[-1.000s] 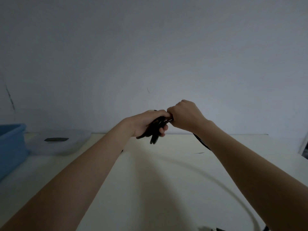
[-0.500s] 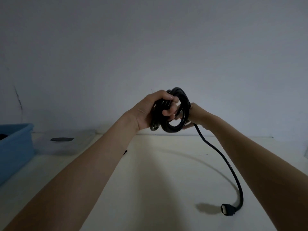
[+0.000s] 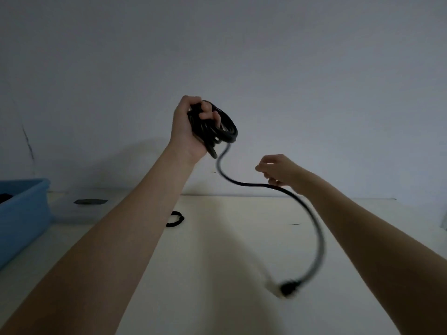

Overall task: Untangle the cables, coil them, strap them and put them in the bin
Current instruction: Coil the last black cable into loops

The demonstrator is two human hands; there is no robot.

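Observation:
My left hand [image 3: 186,126] is raised in front of the wall and grips a coil of black cable [image 3: 225,132] with several loops. A loose tail [image 3: 319,238] swings down from the coil in an S-curve, motion-blurred, and ends in a black plug [image 3: 287,288] just above the table. My right hand [image 3: 278,170] is lower and to the right, its fingers curled around the tail where it passes under the palm. A small black strap [image 3: 174,220] lies looped on the table beyond my left forearm. At the left edge stands the blue bin [image 3: 24,213], with something dark inside.
A clear plastic container [image 3: 72,209] with a dark label sits next to the bin against the wall. The pale table [image 3: 217,262] stretches from the wall toward me. A thin dark scrap [image 3: 295,224] lies at the right.
My left hand has lifted the coil higher. My right hand has left the coil, dropping down and to the right along the tail. The plug end has swung toward me.

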